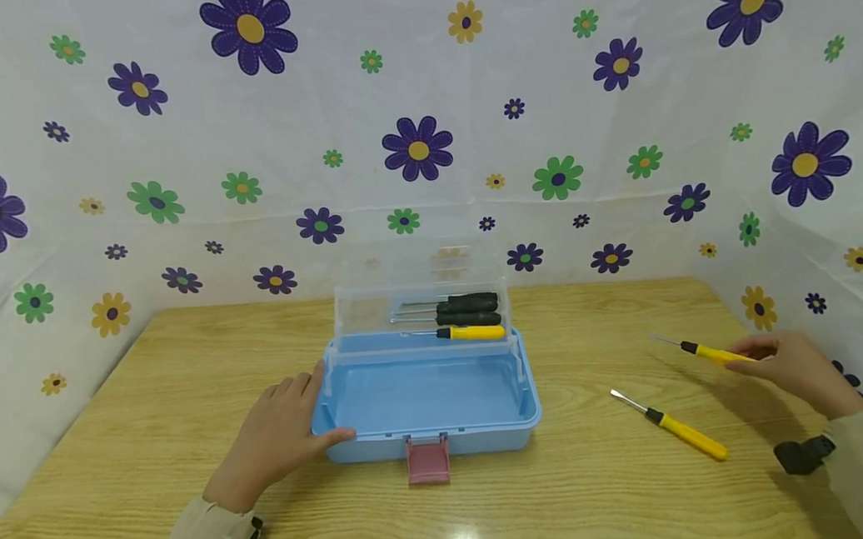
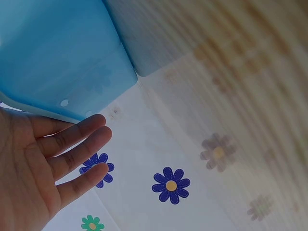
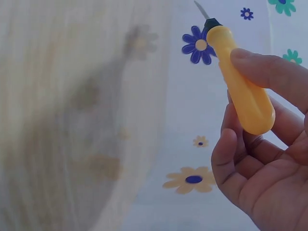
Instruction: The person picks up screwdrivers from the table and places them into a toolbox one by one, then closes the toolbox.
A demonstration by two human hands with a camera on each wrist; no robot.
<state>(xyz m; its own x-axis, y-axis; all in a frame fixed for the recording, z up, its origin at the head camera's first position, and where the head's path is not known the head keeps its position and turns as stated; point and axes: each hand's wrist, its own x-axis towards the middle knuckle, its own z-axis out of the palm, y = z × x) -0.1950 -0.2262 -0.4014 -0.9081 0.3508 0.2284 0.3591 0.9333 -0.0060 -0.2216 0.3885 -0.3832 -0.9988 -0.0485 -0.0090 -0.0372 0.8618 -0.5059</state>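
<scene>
On the worktop (image 1: pixel 605 491), a blue box (image 1: pixel 499 440) stands open at the centre of the head view; the left hand (image 1: pixel 274 435), its fingers loosely extended, touches its left end. At right, the right hand (image 1: pixel 795 369) pinches a raised yellow screwdriver (image 1: pixel 714 354); a second screwdriver (image 1: pixel 689 437) lies lower in the frame. The step seems to be handling this tool; the next move probably calls for a steady pinch.

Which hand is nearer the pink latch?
Left. The left hand touches the blue box, left of the pink latch; the right hand is farther off to its right, holding a yellow screwdriver.
</scene>
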